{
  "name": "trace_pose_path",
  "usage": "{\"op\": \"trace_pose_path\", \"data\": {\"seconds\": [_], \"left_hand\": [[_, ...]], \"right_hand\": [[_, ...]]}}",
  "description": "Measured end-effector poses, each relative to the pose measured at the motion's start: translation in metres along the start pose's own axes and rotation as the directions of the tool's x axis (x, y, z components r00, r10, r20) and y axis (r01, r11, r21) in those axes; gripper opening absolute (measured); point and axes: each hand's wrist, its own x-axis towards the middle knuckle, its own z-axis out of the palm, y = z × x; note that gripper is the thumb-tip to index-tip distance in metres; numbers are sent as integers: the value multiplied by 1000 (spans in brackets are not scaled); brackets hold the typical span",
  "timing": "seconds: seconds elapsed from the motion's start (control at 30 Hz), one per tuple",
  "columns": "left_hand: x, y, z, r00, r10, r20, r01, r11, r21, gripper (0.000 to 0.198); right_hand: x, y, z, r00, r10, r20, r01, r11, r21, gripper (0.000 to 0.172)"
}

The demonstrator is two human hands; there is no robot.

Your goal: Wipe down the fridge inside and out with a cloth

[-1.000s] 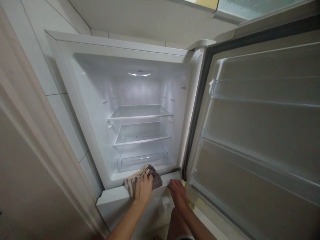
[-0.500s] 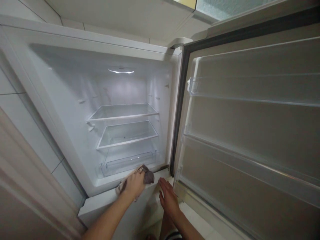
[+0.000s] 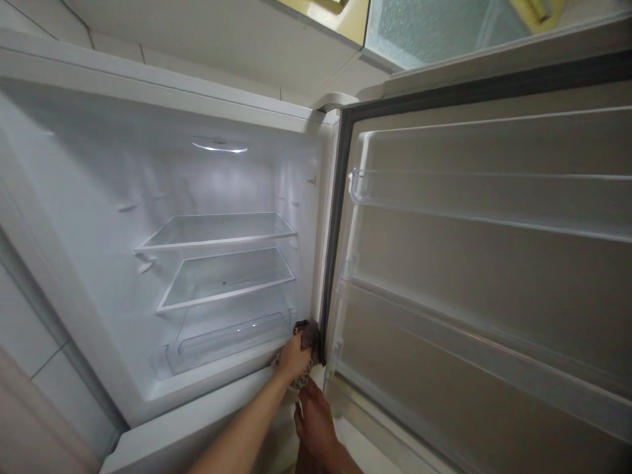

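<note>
My left hand (image 3: 295, 359) is closed around a crumpled cloth (image 3: 310, 334), brownish grey with a patterned part. It presses the cloth to the lower right corner of the fridge opening, beside the hinge side of the door. Just below, my right hand (image 3: 316, 415) has its fingers extended upward, with the thumb apart. Its fingertips reach the cloth's lower edge; whether they touch it I cannot tell. The fridge (image 3: 143, 99) stands with its upper door (image 3: 469, 283) swung out to the right.
Inside are two glass shelves (image 3: 222, 230) and a clear drawer (image 3: 232, 342) at the bottom. Clear racks (image 3: 474, 210) line the door. Below the opening, the top of a lower front (image 3: 197, 421) juts out. A tiled wall (image 3: 29, 309) is close at left.
My left hand has slid the cloth rightward along the bottom edge into the corner by the door. My right hand is now lower and closer to it. The view has shifted right.
</note>
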Motion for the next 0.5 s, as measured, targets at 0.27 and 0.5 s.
{"op": "trace_pose_path", "data": {"seconds": [0.27, 0.5], "left_hand": [[5, 65, -29, 968, 103, -230, -215, 812, -543, 75], [35, 197, -115, 878, 251, -409, -474, 587, -657, 71]], "right_hand": [[-7, -1, 6, 1000, 11, 9, -11, 997, 74, 94], [-6, 2, 18, 1000, 17, 26, -19, 998, 67, 100]]}}
